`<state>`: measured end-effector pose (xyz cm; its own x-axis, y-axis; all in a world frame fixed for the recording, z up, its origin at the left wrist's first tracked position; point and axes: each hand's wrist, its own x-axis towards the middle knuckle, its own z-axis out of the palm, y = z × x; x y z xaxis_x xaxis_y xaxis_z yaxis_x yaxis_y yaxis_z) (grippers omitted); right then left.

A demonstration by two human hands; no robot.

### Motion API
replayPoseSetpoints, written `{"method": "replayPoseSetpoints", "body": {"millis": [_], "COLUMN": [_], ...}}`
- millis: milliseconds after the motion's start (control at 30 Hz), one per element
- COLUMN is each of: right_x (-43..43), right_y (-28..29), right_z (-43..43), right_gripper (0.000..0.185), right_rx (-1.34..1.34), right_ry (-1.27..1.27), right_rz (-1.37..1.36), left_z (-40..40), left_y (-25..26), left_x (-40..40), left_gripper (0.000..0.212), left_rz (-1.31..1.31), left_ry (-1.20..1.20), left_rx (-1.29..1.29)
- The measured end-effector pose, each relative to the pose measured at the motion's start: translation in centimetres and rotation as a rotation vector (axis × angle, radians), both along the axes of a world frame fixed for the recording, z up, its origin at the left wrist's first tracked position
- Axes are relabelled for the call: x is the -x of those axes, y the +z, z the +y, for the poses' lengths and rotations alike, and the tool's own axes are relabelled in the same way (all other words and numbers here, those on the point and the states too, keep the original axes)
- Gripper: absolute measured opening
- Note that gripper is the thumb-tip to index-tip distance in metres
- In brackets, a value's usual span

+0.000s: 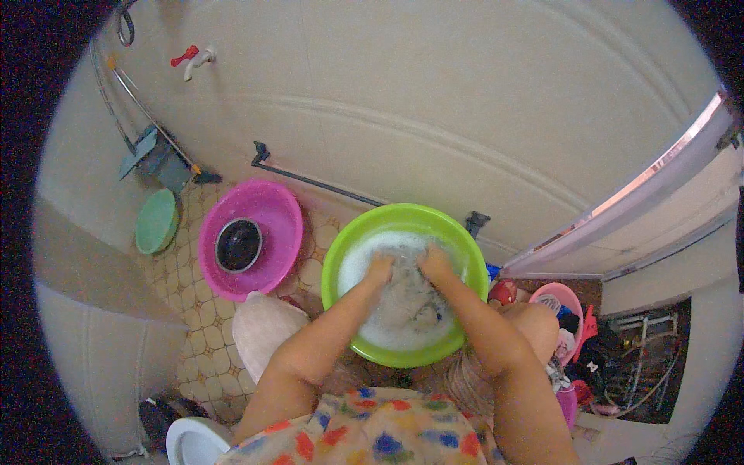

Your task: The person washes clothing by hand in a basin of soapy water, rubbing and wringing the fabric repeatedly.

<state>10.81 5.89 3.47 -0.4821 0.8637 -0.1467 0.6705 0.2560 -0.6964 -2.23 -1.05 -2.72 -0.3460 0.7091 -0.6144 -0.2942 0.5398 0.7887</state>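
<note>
A lime-green plastic basin [403,214] with foamy, cloudy water sits between my knees. A pale wet cloth [407,296] with dark markings lies in the water, partly under white suds [360,261]. On the basin's left side, my left hand [381,267] is closed on the cloth. My right hand [433,263] grips the same cloth a short way to the right. Foam, water and blur hide most of the fingertips. Both forearms reach in over the near rim.
Left of the basin, a pink tub [279,232] holds a dark-looking metal bowl [239,245]. Beyond it are a green bowl [157,222] and a dustpan [165,160]. A wall tap [199,63] is upper left. A pink basin of clothes [561,296] stands at right, beside a metal rack [645,354].
</note>
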Motion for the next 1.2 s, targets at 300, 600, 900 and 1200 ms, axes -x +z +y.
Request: {"method": "replayPoseSetpoints", "body": {"millis": [300,600,900,1200], "right_x": [1.8,0.9,-1.3,-4.1], "right_y": [3.3,4.2,5.4,8.0], "right_z": [-6.2,-1.7,0.1,1.3], "right_gripper": [0.025,0.031,0.023,0.019], "right_rx": [-0.218,-0.21,0.294,0.507], "right_ry": [0.209,0.053,-0.128,-0.182], "right_rz": [0.28,0.109,0.539,0.882], "left_z": [0.0,-1.3,-2.3,-3.4], "left_y": [2.7,9.1,10.0,12.3], "left_x": [-0.4,-5.7,-0.3,0.6], "left_gripper": [0.049,0.039,0.024,0.026], "left_rz": [-0.634,-0.754,0.017,0.218], "left_ry": [0.015,0.205,-0.16,-0.477], "left_rx": [-0.317,-0.292,-0.432,-0.345]}}
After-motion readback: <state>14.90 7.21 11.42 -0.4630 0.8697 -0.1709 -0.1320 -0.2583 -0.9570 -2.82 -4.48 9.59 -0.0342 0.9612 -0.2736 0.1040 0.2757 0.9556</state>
